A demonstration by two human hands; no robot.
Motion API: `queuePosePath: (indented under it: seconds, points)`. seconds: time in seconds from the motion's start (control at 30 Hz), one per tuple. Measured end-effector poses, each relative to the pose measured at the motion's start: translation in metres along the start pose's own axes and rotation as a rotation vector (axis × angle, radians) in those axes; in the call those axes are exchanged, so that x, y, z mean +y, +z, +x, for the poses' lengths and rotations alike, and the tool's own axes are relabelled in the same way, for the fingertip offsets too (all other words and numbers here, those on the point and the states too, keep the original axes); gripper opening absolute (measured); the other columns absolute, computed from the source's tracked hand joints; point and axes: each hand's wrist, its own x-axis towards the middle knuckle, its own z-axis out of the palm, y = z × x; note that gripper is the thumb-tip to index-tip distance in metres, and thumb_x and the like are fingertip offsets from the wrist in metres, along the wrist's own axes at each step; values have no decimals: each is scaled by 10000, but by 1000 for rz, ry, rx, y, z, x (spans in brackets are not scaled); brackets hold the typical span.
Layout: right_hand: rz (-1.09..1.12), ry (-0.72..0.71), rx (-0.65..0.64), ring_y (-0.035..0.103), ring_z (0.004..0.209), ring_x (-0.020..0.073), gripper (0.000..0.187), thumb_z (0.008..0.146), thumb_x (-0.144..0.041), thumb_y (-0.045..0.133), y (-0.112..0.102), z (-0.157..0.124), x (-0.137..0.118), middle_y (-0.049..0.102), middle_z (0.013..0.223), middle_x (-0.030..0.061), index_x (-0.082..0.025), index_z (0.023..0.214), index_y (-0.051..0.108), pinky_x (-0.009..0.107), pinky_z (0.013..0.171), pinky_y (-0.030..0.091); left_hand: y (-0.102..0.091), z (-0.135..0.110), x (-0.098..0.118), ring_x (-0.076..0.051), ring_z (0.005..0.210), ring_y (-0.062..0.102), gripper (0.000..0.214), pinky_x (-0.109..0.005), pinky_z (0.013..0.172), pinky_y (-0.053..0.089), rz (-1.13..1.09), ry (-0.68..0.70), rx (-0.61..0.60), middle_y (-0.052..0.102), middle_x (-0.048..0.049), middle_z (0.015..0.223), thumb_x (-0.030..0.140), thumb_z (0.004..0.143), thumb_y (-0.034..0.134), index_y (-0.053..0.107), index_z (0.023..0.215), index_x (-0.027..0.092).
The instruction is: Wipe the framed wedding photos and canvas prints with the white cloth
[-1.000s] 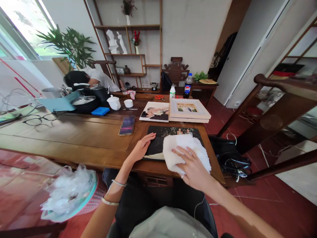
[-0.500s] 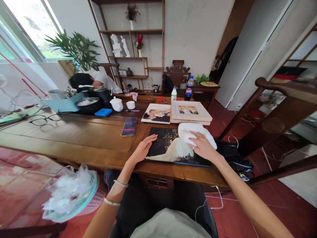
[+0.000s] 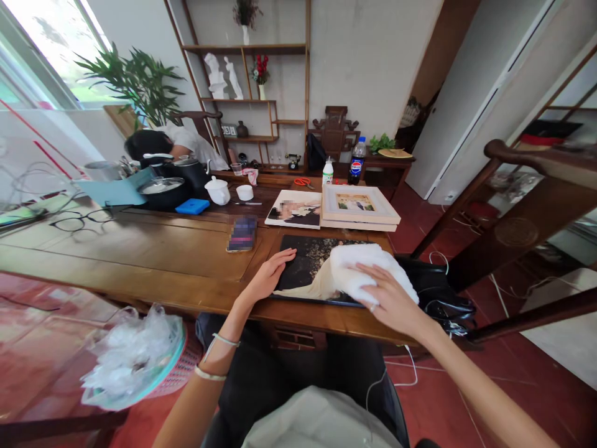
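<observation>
Left hand: this person's left hand (image 3: 268, 277) lies palm down at the left edge of the dark photo panel (image 3: 305, 258), fingers fairly straight and close together, pinching nothing that I can see.
Right hand: the right hand (image 3: 394, 305) rests on top of a fluffy white cloth (image 3: 373, 253), fingers a little apart; I cannot tell whether the thumb pinches any of it.
Photo panel: flat on the wooden table (image 3: 186, 255), along the near edge, close to the near right corner; a pale gown shows in the picture.
White cloth: bunched over the panel's right part, reaching out to the table's right edge.
Behind the panel: a smaller photo print (image 3: 291, 211) lies left of a pale picture frame (image 3: 329, 208), the frame near the table's right edge.
Phone: a blurred-out phone (image 3: 241, 233) lies left of the panel, apart from it.
Toward the far edge: orange-handled scissors (image 3: 303, 182), a white bottle (image 3: 328, 174) and a cola bottle (image 3: 357, 165), both upright.
</observation>
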Motion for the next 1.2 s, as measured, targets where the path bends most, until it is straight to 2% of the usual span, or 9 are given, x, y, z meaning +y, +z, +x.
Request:
queuePosePath:
  seconds: [0.17, 0.3, 0.37, 0.47, 0.67, 0.77, 0.87, 1.1, 1.2]
  points:
    - [-135, 76, 45, 431, 1272, 280, 285, 897, -293, 494, 12, 50, 57, 540, 1302, 193, -130, 1040, 680, 482, 1042, 324, -1, 0, 0, -205, 1288, 444, 359, -456, 1118, 300, -7, 4, -6, 540, -98, 1334, 314, 953, 360, 588, 1203, 195]
    - [-167, 98, 58, 426, 1275, 287, 327, 922, -331, 457, 16, 68, 71, 561, 1277, 191, -132, 1076, 666, 498, 1031, 326, -1, 0, 3, -210, 1279, 455, 347, -461, 1118, 298, -5, -10, -3, 546, -98, 1328, 305, 948, 372, 598, 1187, 196]
    - [-171, 95, 51, 435, 1268, 288, 322, 918, -319, 462, 15, 63, 64, 574, 1258, 199, -122, 1072, 666, 496, 1037, 321, -1, 1, 3, -212, 1281, 455, 342, -465, 1118, 297, -4, -15, 3, 548, -93, 1326, 304, 946, 375, 601, 1180, 201]
    - [-157, 79, 30, 442, 1263, 288, 280, 890, -271, 494, 10, 42, 38, 552, 1289, 193, -120, 1042, 675, 484, 1051, 314, 1, 1, 2, -212, 1282, 453, 340, -460, 1118, 298, -8, -13, 18, 552, -90, 1321, 308, 944, 376, 604, 1173, 202]
    - [-45, 20, 0, 269, 1364, 288, 242, 744, -97, 522, 4, -18, -37, 391, 1452, 71, -192, 894, 686, 544, 1103, 202, 1, 0, -1, -212, 1286, 447, 348, -454, 1122, 292, -4, -1, 13, 547, -89, 1327, 315, 948, 371, 600, 1182, 198]
    - [-18, -26, -17, 234, 1377, 294, 225, 706, -87, 533, 2, -28, -51, 361, 1469, 66, -194, 839, 680, 562, 1102, 179, 0, 0, 0, -210, 1292, 438, 356, -456, 1124, 286, -2, -1, -6, 535, -91, 1341, 317, 951, 363, 591, 1197, 196]
    - [-9, -38, -23, 294, 1354, 283, 215, 741, -99, 529, 1, -18, -37, 402, 1443, 91, -188, 867, 680, 550, 1086, 227, 0, 0, 0, -212, 1297, 432, 359, -456, 1125, 283, -4, -7, -12, 529, -93, 1348, 321, 952, 364, 589, 1201, 195]
    - [-102, 87, 37, 434, 1270, 296, 280, 890, -289, 492, 11, 48, 39, 545, 1300, 182, -146, 1044, 677, 506, 1036, 330, 0, 1, -1, -209, 1280, 455, 358, -449, 1117, 301, -4, -7, 11, 558, -97, 1316, 321, 947, 369, 603, 1183, 188]
    - [-137, 133, 46, 447, 1256, 310, 325, 903, -314, 472, 15, 64, 50, 560, 1276, 195, -130, 1092, 662, 517, 1029, 331, 0, 1, -1, -211, 1278, 458, 353, -459, 1113, 303, 1, -8, 12, 560, -101, 1314, 310, 944, 373, 605, 1180, 185]
